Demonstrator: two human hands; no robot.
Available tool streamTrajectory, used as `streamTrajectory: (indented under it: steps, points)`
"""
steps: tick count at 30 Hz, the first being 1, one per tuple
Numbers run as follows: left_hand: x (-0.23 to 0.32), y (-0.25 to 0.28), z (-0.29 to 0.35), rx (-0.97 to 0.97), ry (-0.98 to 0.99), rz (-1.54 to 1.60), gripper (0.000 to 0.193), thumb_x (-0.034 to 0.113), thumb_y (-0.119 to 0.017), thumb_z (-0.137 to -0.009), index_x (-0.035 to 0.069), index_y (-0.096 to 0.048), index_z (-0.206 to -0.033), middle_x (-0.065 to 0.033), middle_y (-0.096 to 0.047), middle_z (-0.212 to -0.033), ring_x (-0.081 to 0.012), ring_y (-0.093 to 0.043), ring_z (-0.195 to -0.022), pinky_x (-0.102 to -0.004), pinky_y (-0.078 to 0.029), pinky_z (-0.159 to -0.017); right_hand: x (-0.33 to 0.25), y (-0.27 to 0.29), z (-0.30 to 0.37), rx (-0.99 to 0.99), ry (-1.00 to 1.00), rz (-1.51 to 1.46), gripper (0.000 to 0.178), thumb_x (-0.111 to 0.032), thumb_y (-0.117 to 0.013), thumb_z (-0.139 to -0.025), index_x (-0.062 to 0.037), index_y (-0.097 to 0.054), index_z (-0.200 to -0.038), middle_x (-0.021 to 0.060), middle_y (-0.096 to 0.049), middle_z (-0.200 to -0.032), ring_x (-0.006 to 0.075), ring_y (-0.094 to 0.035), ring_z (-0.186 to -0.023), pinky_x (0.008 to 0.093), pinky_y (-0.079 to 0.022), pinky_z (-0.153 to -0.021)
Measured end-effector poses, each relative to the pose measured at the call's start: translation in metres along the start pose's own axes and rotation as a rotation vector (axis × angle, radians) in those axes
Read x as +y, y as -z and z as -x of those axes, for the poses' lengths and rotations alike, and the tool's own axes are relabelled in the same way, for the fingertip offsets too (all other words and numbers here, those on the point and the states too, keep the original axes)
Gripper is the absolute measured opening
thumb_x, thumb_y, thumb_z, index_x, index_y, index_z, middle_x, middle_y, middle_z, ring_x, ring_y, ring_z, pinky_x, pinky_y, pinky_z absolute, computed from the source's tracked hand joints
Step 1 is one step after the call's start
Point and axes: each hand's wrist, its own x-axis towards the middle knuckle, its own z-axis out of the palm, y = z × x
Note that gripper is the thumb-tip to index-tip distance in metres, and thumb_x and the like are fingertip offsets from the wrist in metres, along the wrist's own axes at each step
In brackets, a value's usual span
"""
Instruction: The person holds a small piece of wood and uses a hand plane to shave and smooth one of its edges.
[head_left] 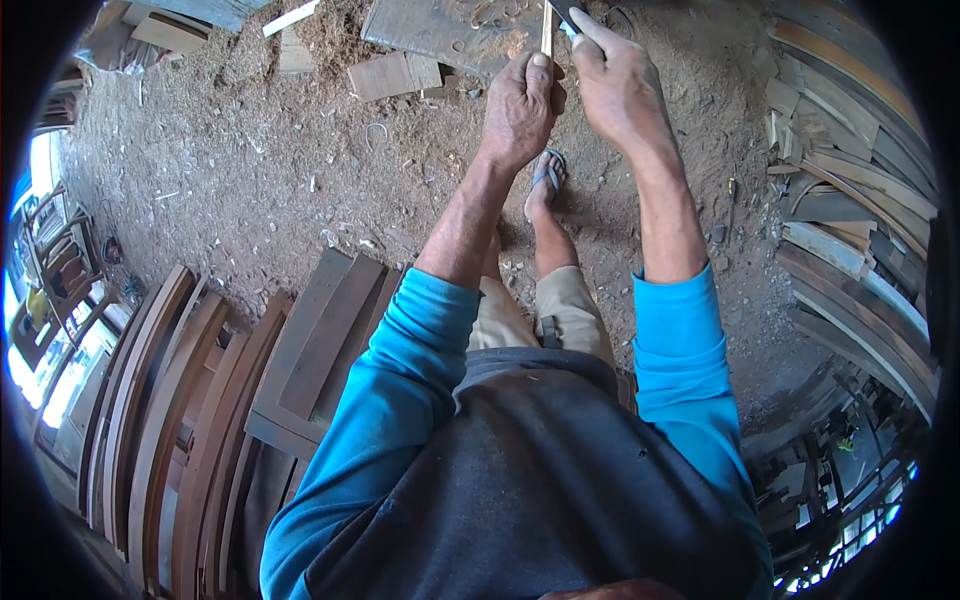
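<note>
At the far centre, the left hand point(522, 112) has its grip closed around a thin pale wooden strip point(547, 32). Just right, the right hand point(622, 92) grips a dark flat tool point(564, 12); whether tool and strip touch, I cannot tell. Leftward, a wide board point(435, 28) lies on the littered floor point(270, 170).

You're wearing bright blue long sleeves point(680, 340), bunching in soft folds; dark charcoal top point(530, 470), showing few small specks; beige shorts point(573, 310) emerging below hem; grey-blue strapped flip-flop point(546, 176).
</note>
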Motion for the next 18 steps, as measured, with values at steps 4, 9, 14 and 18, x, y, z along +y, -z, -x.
streamTrajectory:
  steps: [4, 9, 14, 18]
  points:
    - [-0.001, 0.003, -0.001, -0.011, 0.087, 0.182, 0.045, 0.037, -0.039, -0.114, 0.003, -0.06, -0.094, -0.0009, -0.056, -0.063, -0.0102, -0.05, -0.055, -0.0281, -0.043, -0.052, 0.002, 0.013, 0.04, -0.064, -0.055, -0.023, 0.047, -0.023, -0.047, -0.103, -0.0028, -0.059, -0.144, 0.0246, -0.073, -0.095, 0.0288, -0.073, -0.083, 0.0407, -0.055, -0.078]
    - [0.002, -0.003, 0.001, 0.036, 0.074, 0.156, 0.045, 0.037, -0.038, -0.114, 0.002, -0.061, -0.096, -0.0006, -0.056, -0.064, -0.0095, -0.051, -0.056, -0.0277, -0.042, -0.051, 0.015, -0.002, 0.077, -0.04, 0.106, 0.047, 0.043, -0.015, -0.054, -0.101, -0.0004, -0.06, -0.141, 0.0287, -0.07, -0.091, 0.0397, -0.072, -0.083, 0.0476, -0.055, -0.075]
    - [-0.005, -0.005, -0.004, 0.034, 0.044, 0.071, 0.042, 0.035, -0.041, -0.113, 0.002, -0.065, -0.101, -0.0028, -0.058, -0.067, -0.0123, -0.054, -0.058, -0.0304, -0.044, -0.054, -0.005, 0.008, 0.044, -0.146, -0.053, 0.113, 0.042, -0.017, -0.054, -0.101, -0.0014, -0.062, -0.139, 0.0287, -0.071, -0.09, 0.0435, -0.072, -0.084, 0.0492, -0.056, -0.076]
    - [-0.017, -0.009, -0.005, 0.099, -0.007, 0.107, 0.041, 0.035, -0.043, -0.113, 0.002, -0.064, -0.101, -0.0065, -0.06, -0.069, -0.0156, -0.056, -0.061, -0.0341, -0.047, -0.057, -0.006, 0.009, 0.053, -0.103, 0.014, 0.088, 0.043, -0.019, -0.053, -0.101, -0.0028, -0.061, -0.14, 0.0292, -0.071, -0.091, 0.0441, -0.072, -0.085, 0.0503, -0.056, -0.077]
